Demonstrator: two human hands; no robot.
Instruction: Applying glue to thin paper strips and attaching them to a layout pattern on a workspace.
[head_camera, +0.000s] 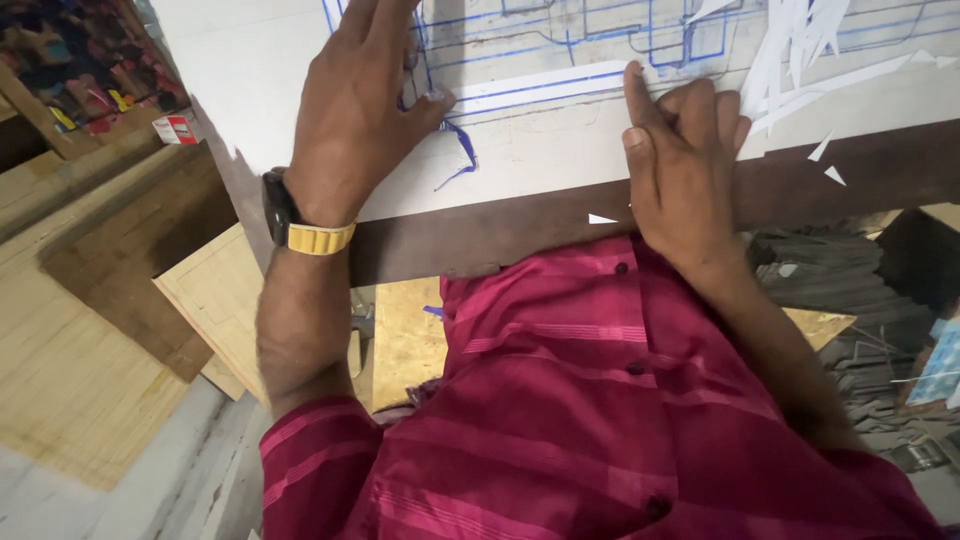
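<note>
Crimson striped shirt (600, 400) below, your 2 hands on the white blue-lined board (540, 150).
Left hand (350, 120) lies spread flat; right hand (685, 150), fingers curled together, presses the long white strip (540, 88), seemingly running left-right between both.

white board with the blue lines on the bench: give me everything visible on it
The white board is a large flat sheet, laminate or card by its look, lying on a dark brown wooden bench. Blue drawn outlines, straight runs and boxes, cover its upper part; one narrow white strip lies along a blue line. Cut white slivers are piled at its right. The left hand presses flat on it, fingers spread; the right hand rests at its near edge, index finger on the strip's end.
</note>
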